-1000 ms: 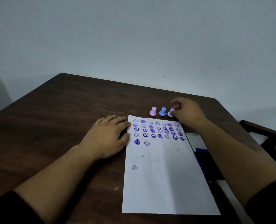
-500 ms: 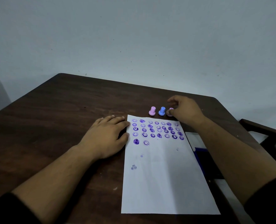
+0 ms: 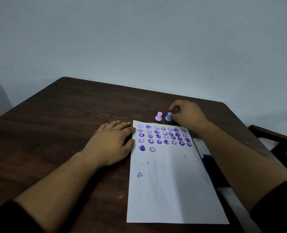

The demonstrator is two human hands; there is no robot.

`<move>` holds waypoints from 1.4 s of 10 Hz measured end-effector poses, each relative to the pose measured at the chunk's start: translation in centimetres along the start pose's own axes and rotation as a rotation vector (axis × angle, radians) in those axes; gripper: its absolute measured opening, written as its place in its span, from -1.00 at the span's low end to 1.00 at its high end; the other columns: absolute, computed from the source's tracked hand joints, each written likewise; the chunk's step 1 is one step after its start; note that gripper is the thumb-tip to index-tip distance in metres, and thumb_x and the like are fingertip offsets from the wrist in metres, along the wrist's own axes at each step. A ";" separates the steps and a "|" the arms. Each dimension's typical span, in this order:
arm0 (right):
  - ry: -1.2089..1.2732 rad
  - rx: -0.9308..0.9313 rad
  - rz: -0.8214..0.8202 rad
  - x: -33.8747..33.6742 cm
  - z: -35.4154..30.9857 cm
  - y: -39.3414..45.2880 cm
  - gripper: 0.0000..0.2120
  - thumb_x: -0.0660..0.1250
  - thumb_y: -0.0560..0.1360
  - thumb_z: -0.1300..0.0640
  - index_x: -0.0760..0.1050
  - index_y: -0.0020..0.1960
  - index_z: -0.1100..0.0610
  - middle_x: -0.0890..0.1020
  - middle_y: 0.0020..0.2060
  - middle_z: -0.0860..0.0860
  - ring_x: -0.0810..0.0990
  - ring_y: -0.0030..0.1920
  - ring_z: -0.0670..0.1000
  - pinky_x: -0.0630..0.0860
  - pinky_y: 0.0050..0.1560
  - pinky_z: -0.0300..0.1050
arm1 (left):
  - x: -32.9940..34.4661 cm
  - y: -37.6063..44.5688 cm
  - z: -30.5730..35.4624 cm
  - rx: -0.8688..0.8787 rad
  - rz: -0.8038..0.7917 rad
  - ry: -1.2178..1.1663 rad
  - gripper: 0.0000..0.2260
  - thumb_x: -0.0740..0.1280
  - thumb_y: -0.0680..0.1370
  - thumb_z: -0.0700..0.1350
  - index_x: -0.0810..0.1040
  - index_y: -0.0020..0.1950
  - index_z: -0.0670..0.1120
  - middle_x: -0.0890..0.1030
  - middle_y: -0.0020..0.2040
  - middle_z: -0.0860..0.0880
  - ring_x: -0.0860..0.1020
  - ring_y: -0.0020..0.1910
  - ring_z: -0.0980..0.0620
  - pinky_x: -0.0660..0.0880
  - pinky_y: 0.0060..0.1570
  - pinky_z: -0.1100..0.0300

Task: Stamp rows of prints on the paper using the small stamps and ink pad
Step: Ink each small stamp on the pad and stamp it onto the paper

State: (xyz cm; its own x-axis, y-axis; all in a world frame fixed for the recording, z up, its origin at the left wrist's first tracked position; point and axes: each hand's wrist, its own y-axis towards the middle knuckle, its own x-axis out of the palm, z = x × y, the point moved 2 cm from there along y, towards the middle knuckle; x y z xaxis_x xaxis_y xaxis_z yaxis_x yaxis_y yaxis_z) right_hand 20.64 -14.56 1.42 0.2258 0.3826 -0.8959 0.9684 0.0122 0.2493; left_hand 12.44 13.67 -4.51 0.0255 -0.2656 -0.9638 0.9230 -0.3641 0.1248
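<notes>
A white paper (image 3: 171, 185) lies on the dark wooden table (image 3: 63, 123), with several rows of purple smiley and flower prints across its top. Just beyond its far edge stand a pink stamp (image 3: 158, 116) and a blue stamp (image 3: 168, 116). My right hand (image 3: 186, 115) reaches over them, thumb and forefinger pinched on the blue stamp. A third stamp is mostly hidden under that hand. My left hand (image 3: 112, 142) lies flat, its fingertips pressing the paper's left edge. The blue ink pad (image 3: 208, 163) sits right of the paper, partly covered by my right forearm.
The ink pad's white lid (image 3: 200, 147) lies open beside the paper's right edge. A dark wooden chair arm (image 3: 274, 135) stands past the table's right side. A pale wall rises behind the table's far edge.
My right hand has shifted left from the right-hand pink stamp onto the blue stamp. The left hand and the paper have stayed put.
</notes>
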 end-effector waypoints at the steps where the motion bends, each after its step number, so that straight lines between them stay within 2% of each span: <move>1: -0.011 -0.023 -0.001 0.3 0.1 0.0 -0.85 0.58 0.40 0.02 0.63 -0.10 -0.09 0.72 -0.11 -0.13 0.66 -0.07 -0.05 0.58 0.11 0.06 | 0.0 0.0 0.0 -0.001 0.002 -0.004 -0.49 0.08 0.67 0.24 0.25 0.62 0.20 0.21 0.66 0.16 0.11 0.64 0.05 0.05 0.59 -0.05; 3: 0.008 -0.017 0.041 1.1 0.5 0.1 -0.83 0.58 0.38 0.03 0.58 -0.20 -0.09 0.62 -0.30 -0.26 0.63 -0.20 -0.11 0.57 0.08 0.01 | 0.0 0.0 0.1 -0.004 -0.001 -0.002 -0.49 0.09 0.67 0.23 0.25 0.62 0.20 0.20 0.66 0.16 0.10 0.64 0.05 0.05 0.60 -0.05; 5: 0.036 0.002 0.085 2.1 0.8 0.2 -0.75 0.60 0.38 0.03 0.51 -0.25 -0.07 0.60 -0.35 -0.24 0.60 -0.26 -0.12 0.48 -0.12 -0.11 | 0.0 0.0 0.0 -0.005 0.000 -0.001 -0.49 0.09 0.67 0.24 0.24 0.63 0.20 0.20 0.66 0.17 0.10 0.64 0.05 0.04 0.59 -0.04; 6: 0.027 -0.001 0.088 2.1 0.8 0.4 -0.75 0.60 0.39 0.05 0.52 -0.26 -0.06 0.61 -0.34 -0.23 0.63 -0.22 -0.09 0.53 -0.10 -0.08 | 0.0 0.0 0.0 -0.004 -0.006 -0.004 -0.49 0.08 0.67 0.24 0.24 0.63 0.20 0.20 0.66 0.16 0.10 0.64 0.05 0.05 0.59 -0.04; 7: 0.021 -0.017 0.098 1.9 0.6 0.2 -0.78 0.59 0.38 0.09 0.54 -0.25 -0.03 0.59 -0.37 -0.25 0.59 -0.26 -0.15 0.57 0.05 0.01 | -0.1 0.0 0.1 -0.006 -0.006 -0.003 -0.49 0.09 0.67 0.24 0.24 0.63 0.20 0.19 0.66 0.16 0.10 0.64 0.05 0.05 0.60 -0.05; 8: 0.088 -0.022 0.121 1.1 0.2 0.1 -0.83 0.56 0.40 0.13 0.57 -0.22 -0.01 0.69 -0.29 -0.17 0.68 -0.22 -0.04 0.56 0.15 0.06 | -0.1 -0.1 0.1 -0.005 -0.004 -0.006 -0.49 0.09 0.67 0.23 0.25 0.63 0.19 0.20 0.66 0.16 0.11 0.64 0.04 0.05 0.60 -0.05; 9: 0.261 0.032 0.115 -0.4 -0.2 -0.5 -0.85 0.53 0.43 0.17 0.57 -0.18 0.00 0.75 -0.25 -0.10 0.74 -0.35 -0.02 0.59 -0.18 -0.10 | -0.1 -0.2 0.0 -0.001 -0.003 -0.008 -0.50 0.09 0.67 0.23 0.25 0.63 0.19 0.20 0.66 0.15 0.11 0.64 0.04 0.06 0.60 -0.05; 10: 0.381 0.034 0.172 -2.7 -0.5 -1.6 -0.85 0.50 0.42 0.22 0.57 -0.18 0.01 0.74 -0.31 -0.15 0.69 -0.47 -0.09 0.56 -0.42 -0.21 | -0.3 -0.2 0.2 0.017 0.010 -0.013 -0.51 0.08 0.68 0.24 0.27 0.61 0.19 0.21 0.66 0.15 0.13 0.63 0.03 0.09 0.58 -0.05; 11: 0.417 0.005 0.251 -5.0 -0.2 -3.4 -0.86 0.53 0.40 0.21 0.62 -0.15 0.01 0.72 -0.32 -0.24 0.67 -0.39 -0.21 0.44 -0.44 -0.44 | -0.5 -0.4 0.6 0.056 0.033 -0.001 -0.52 0.06 0.68 0.24 0.30 0.60 0.19 0.23 0.65 0.14 0.15 0.63 0.04 0.09 0.59 -0.04; 12: 0.415 0.007 0.273 -6.3 1.1 -5.9 -0.85 0.58 0.39 0.18 0.64 -0.14 -0.01 0.69 -0.29 -0.32 0.66 -0.27 -0.32 0.40 -0.33 -0.53 | -0.6 -0.9 2.0 0.131 0.066 -0.023 -0.53 0.08 0.68 0.23 0.35 0.58 0.18 0.25 0.65 0.12 0.18 0.62 0.04 0.09 0.59 -0.01; 13: 0.406 0.034 0.288 -7.0 2.8 -9.2 -0.85 0.59 0.39 0.14 0.66 -0.17 -0.06 0.69 -0.24 -0.36 0.65 -0.20 -0.34 0.42 -0.28 -0.54 | -0.9 -1.5 4.3 0.268 0.100 -0.019 -0.56 0.13 0.69 0.20 0.43 0.54 0.13 0.33 0.61 0.09 0.27 0.58 0.04 0.15 0.57 -0.03; 14: 0.440 0.015 0.267 -7.2 4.3 -12.6 -0.86 0.59 0.41 0.15 0.67 -0.17 -0.06 0.74 -0.23 -0.27 0.70 -0.17 -0.28 0.53 -0.15 -0.40 | -1.3 -1.8 6.5 0.366 0.107 -0.033 -0.58 0.19 0.67 0.16 0.49 0.50 0.09 0.39 0.58 0.08 0.30 0.57 0.05 0.19 0.55 0.02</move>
State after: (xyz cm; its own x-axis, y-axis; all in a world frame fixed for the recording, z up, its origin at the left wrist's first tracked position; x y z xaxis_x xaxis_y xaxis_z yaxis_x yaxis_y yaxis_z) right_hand 7.27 -21.43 3.21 0.4026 0.7232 -0.5611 0.8850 -0.1510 0.4404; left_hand 8.30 8.85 -1.96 0.0965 -0.3456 -0.9334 0.7174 -0.6259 0.3059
